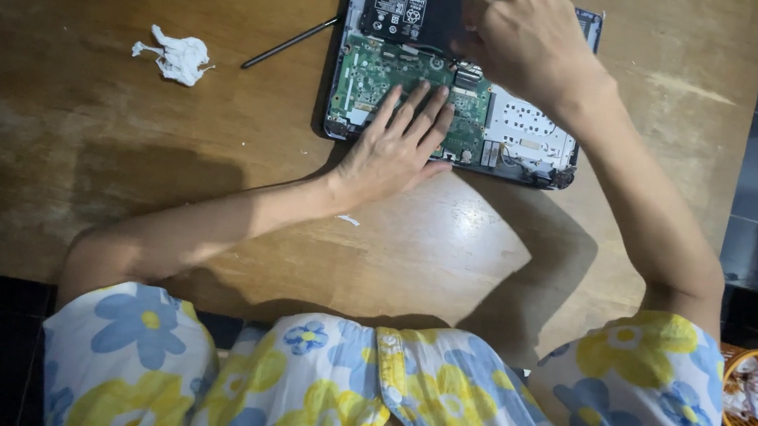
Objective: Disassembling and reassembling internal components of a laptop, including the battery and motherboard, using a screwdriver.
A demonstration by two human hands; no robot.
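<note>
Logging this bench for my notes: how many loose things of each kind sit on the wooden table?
Opened laptop with green circuit board and black battery: 1
Thin dark rod-like tool: 1
Crumpled white tissue: 1
Small white scrap: 1
Total: 4

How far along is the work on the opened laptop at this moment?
Done: the laptop lies with its bottom cover off, green circuit board and black battery exposed. In hand: the left hand rests flat on the board while the right hand works at the battery's edge. Left: the battery and board sit in place, and no cover is in view. A dark slim tool lies unused on the table.
</note>
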